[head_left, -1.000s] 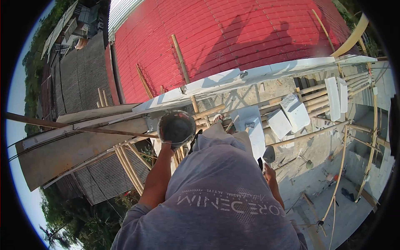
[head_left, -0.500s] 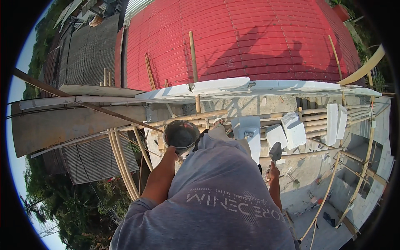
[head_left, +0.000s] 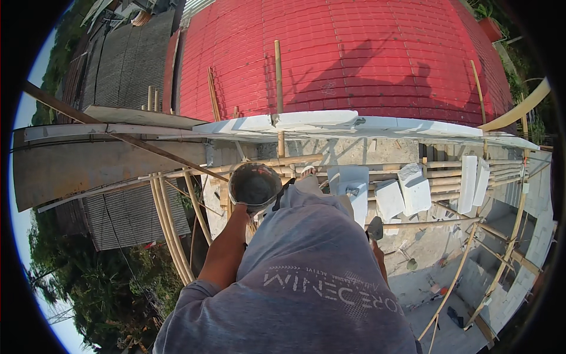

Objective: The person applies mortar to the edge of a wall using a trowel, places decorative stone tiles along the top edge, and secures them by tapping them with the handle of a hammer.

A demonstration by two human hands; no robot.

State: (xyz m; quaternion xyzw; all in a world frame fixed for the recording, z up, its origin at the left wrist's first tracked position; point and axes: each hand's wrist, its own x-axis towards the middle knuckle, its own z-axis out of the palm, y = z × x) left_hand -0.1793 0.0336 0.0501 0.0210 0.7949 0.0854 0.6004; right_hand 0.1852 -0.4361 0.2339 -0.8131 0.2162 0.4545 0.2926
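Observation:
My left hand (head_left: 240, 212) grips a dark bucket (head_left: 254, 187) at its near side, with grey material inside. It is held left of my grey shirt (head_left: 295, 253). On my right side, my right hand (head_left: 378, 248), partly hidden by the shirt, is closed on the handle of a trowel (head_left: 375, 229), its grey blade pointing up in the picture. Past my legs, one sandalled foot (head_left: 308, 172) shows on the bamboo platform, beside several white blocks (head_left: 413, 189) lying on the poles.
A white block wall (head_left: 318, 120) crosses ahead, with a red tiled roof (head_left: 336, 53) beyond. A grey ledge (head_left: 71, 171) and slanting bar (head_left: 153, 150) lie left, above corrugated roofing (head_left: 118, 224) and trees. Bamboo poles (head_left: 445, 295) cross over a lower concrete floor (head_left: 424, 312) at right.
My view has turned, levelling the wall in the picture. The trowel rose to the right half a second ago and now sits lower and further left. The bucket stays in my left hand.

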